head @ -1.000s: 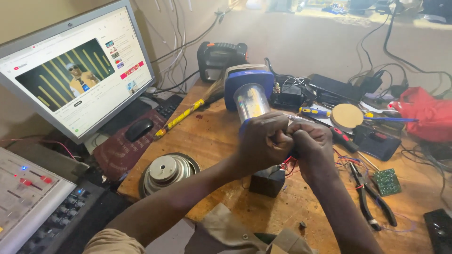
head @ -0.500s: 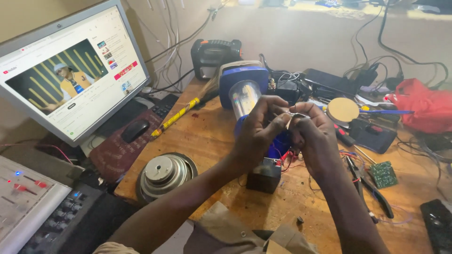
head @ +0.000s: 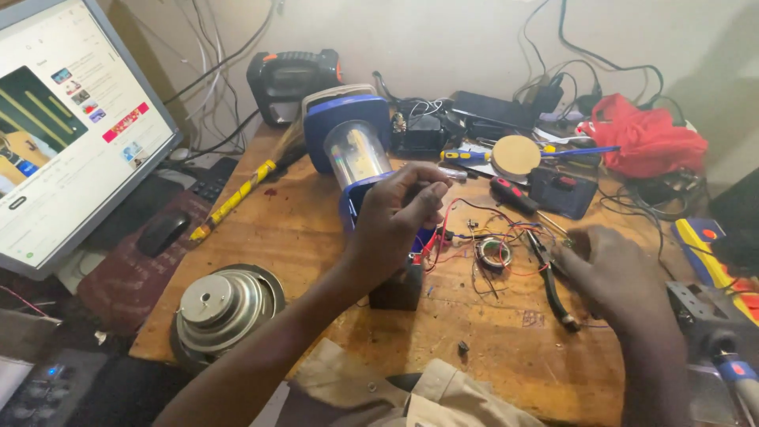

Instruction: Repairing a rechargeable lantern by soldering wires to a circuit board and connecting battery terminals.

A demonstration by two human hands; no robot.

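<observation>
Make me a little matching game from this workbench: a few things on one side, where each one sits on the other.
Things:
1. speaker
2. red cloth
3. pliers
4. monitor

Places:
A. far right, by the wall
B. left edge of the scene
C. under the right hand
D. near left corner of the table

Pairs: 1-D, 2-A, 3-C, 4-B

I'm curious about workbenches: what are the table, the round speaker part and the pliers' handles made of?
Table: wood, going by its orange-brown grain and worn, scuffed surface. Speaker: metal, probably steel, shiny silver with bright reflections. Pliers near the right hand: dark matt handles, likely rubber or plastic over metal.
</observation>
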